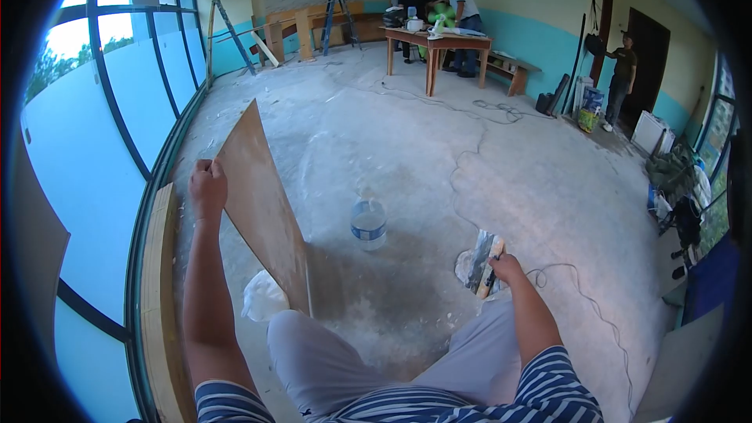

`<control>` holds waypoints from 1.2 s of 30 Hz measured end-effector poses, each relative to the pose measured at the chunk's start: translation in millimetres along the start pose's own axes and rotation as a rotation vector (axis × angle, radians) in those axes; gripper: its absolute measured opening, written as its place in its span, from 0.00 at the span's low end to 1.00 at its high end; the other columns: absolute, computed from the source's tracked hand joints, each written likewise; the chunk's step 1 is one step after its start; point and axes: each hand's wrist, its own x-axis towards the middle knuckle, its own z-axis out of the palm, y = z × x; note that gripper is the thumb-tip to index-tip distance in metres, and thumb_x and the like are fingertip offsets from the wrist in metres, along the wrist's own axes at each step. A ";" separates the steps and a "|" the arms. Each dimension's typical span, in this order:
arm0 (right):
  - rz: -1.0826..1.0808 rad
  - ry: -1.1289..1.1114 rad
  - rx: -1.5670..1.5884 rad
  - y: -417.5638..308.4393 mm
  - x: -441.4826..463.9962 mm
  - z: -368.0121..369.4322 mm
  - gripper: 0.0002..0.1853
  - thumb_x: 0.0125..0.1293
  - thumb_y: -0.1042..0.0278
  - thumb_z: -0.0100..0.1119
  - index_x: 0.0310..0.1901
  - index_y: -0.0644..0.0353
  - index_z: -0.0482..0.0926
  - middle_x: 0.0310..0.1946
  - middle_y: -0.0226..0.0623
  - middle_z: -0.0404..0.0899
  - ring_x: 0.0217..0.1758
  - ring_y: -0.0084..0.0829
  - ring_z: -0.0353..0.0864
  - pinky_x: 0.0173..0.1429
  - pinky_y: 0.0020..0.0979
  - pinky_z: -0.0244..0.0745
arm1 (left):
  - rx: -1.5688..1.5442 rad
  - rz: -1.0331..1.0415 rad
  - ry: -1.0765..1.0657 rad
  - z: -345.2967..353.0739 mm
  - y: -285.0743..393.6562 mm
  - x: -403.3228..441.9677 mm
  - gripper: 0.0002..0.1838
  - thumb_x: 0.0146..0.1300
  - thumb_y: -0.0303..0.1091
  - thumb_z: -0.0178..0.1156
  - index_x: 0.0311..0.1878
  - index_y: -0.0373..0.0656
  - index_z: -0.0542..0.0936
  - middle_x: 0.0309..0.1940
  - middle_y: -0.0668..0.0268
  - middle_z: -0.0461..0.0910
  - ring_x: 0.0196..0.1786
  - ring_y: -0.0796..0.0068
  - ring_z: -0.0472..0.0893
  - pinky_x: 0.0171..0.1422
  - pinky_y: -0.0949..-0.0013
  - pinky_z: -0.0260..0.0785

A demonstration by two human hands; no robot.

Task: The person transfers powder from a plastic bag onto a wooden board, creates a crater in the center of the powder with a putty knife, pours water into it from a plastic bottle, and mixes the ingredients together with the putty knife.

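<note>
My left hand is closed on the upper left edge of a thin brown board, which stands tilted beside my left knee. My right hand is wrapped round the dark handle of a flat trowel, low over the floor to the right of my knees. Whitish compound shows around the blade; whether it lies on the floor or on a sheet I cannot tell. A clear plastic water bottle with a blue band stands between my hands. A white plastic bag is partly hidden behind the board's lower end.
A long wooden beam runs along the window wall at left. Cables trail across the concrete floor at right. Farther off are a stepladder, a wooden table with people around it, and a person by the doorway.
</note>
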 end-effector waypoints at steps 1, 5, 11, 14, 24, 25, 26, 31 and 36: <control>0.000 0.012 -0.003 -0.6 -0.5 -1.5 0.26 0.67 0.46 0.58 0.48 0.67 0.83 0.44 0.58 0.83 0.51 0.53 0.83 0.57 0.43 0.76 | 0.015 0.021 -0.032 -2.6 5.1 -1.2 0.19 0.70 0.44 0.54 0.42 0.36 0.83 0.39 0.46 0.84 0.47 0.45 0.82 0.53 0.51 0.72; 0.027 -0.023 -0.012 -6.4 -9.0 -10.2 0.28 0.67 0.45 0.56 0.47 0.69 0.84 0.46 0.59 0.82 0.53 0.53 0.82 0.58 0.44 0.75 | 0.190 0.033 -0.217 -15.7 17.5 5.4 0.22 0.71 0.45 0.51 0.45 0.35 0.84 0.41 0.44 0.83 0.49 0.43 0.81 0.55 0.51 0.72; 0.052 0.014 0.051 1.7 -7.5 -6.9 0.29 0.67 0.44 0.55 0.45 0.69 0.84 0.47 0.58 0.82 0.54 0.52 0.82 0.59 0.45 0.74 | 0.116 -0.003 -0.002 -1.6 -26.8 34.7 0.23 0.70 0.45 0.52 0.40 0.32 0.84 0.38 0.42 0.83 0.46 0.40 0.82 0.55 0.50 0.72; 0.050 0.059 0.036 2.9 -9.9 -5.7 0.28 0.67 0.45 0.55 0.45 0.68 0.84 0.44 0.59 0.83 0.51 0.53 0.82 0.57 0.44 0.75 | 0.157 -0.066 0.013 -2.0 -56.8 55.8 0.23 0.69 0.46 0.53 0.39 0.31 0.84 0.37 0.40 0.83 0.45 0.40 0.82 0.53 0.50 0.73; 0.153 0.111 0.087 5.3 -17.9 -9.5 0.30 0.67 0.43 0.55 0.45 0.70 0.83 0.46 0.59 0.82 0.53 0.52 0.82 0.59 0.44 0.75 | -0.267 -0.231 -0.172 -19.4 -155.7 33.1 0.22 0.67 0.45 0.58 0.31 0.31 0.82 0.26 0.58 0.80 0.27 0.65 0.82 0.26 0.64 0.73; 0.152 0.116 0.088 8.9 -17.0 -8.9 0.30 0.67 0.43 0.55 0.45 0.70 0.83 0.46 0.59 0.82 0.53 0.52 0.82 0.59 0.44 0.75 | -0.373 -0.248 -0.192 -21.4 -163.9 15.6 0.21 0.67 0.45 0.58 0.31 0.33 0.81 0.26 0.60 0.80 0.25 0.68 0.81 0.24 0.66 0.72; 0.150 0.121 0.089 9.7 -16.3 -7.2 0.30 0.67 0.43 0.56 0.45 0.71 0.83 0.46 0.60 0.82 0.54 0.52 0.82 0.59 0.44 0.75 | -0.479 -0.269 -0.212 -23.4 -172.2 -1.8 0.19 0.67 0.45 0.59 0.31 0.35 0.81 0.25 0.62 0.79 0.23 0.70 0.80 0.22 0.67 0.70; 0.159 0.109 0.116 9.6 -12.7 -10.8 0.30 0.67 0.43 0.56 0.47 0.70 0.83 0.48 0.59 0.82 0.55 0.52 0.81 0.60 0.44 0.74 | -0.794 -0.776 -0.125 12.4 -195.1 -105.0 0.17 0.68 0.46 0.60 0.35 0.39 0.79 0.28 0.64 0.77 0.25 0.71 0.79 0.24 0.67 0.72; 0.199 0.062 0.087 6.7 -17.2 -12.0 0.29 0.67 0.43 0.56 0.49 0.68 0.82 0.51 0.56 0.81 0.57 0.50 0.81 0.61 0.44 0.74 | -0.857 -0.933 -0.164 51.5 -256.4 -238.5 0.18 0.69 0.46 0.59 0.47 0.39 0.79 0.38 0.61 0.80 0.37 0.68 0.82 0.35 0.63 0.78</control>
